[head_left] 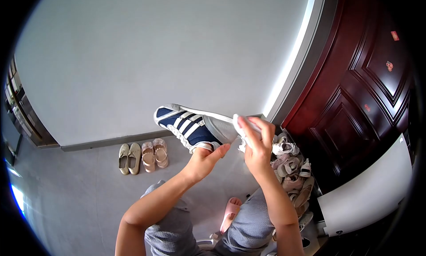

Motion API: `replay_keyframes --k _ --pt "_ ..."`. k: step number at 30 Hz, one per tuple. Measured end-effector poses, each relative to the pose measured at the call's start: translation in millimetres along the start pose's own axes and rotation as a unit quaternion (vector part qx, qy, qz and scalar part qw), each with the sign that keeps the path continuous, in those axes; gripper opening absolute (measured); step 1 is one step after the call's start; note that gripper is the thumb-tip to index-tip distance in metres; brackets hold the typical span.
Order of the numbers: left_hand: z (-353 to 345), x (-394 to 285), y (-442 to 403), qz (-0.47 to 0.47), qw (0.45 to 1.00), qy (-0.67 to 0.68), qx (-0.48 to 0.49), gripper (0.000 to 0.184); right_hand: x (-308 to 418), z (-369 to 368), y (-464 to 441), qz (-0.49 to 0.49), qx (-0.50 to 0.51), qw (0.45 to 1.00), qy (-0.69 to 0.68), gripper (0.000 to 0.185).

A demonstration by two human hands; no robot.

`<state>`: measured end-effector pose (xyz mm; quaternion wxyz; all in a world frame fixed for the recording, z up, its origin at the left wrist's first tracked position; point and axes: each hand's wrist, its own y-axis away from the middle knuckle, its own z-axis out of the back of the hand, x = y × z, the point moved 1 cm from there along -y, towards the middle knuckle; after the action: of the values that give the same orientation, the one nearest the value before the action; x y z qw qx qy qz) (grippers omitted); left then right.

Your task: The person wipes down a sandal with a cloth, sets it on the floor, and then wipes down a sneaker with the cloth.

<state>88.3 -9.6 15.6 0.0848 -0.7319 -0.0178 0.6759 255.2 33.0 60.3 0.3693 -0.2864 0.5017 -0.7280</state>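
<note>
Sneaker (186, 126) clasped in our left hand (200, 164), white piece (236, 121) pinched in our right hand (258, 147) — we're seemingly wiping, and any next stroke wants steadiness.

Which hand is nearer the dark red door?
Right. The right hand, holding a white item, is left of the door in the picture; the left hand, gripping the sneaker, is farther left.

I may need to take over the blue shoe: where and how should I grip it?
Probably pinch the blue shoe by its rounded tip, coming from picture left: that end sticks out free, while the left hand holds its lower edge and the right hand is at the opposite end.
</note>
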Motion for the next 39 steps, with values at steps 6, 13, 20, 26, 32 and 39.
replay_keyframes --k 6,13,20,26,32,39 --pt "-7 22 -2 -0.218 0.975 -0.045 0.001 0.024 19 -6 3 0.100 0.034 0.993 -0.044 0.050" --pt "-12 23 0 -0.250 0.961 -0.118 -0.017 0.017 12 -4 5 0.043 -0.007 0.998 -0.037 0.054" --pt "-15 10 3 -0.189 0.979 -0.072 -0.011 0.018 -2 -3 4 -0.024 -0.008 1.000 0.003 0.057" --pt "-11 20 1 -0.220 0.974 0.009 -0.047 0.023 21 -8 8 0.108 0.029 0.993 -0.043 0.047" --pt "-10 -2 6 -0.103 0.994 0.028 -0.025 0.031 -1 -6 5 -0.022 -0.021 1.000 0.001 0.056" --pt "0 11 -1 -0.041 0.987 0.153 -0.016 0.026 -2 -10 6 0.043 0.011 0.999 -0.003 0.060"
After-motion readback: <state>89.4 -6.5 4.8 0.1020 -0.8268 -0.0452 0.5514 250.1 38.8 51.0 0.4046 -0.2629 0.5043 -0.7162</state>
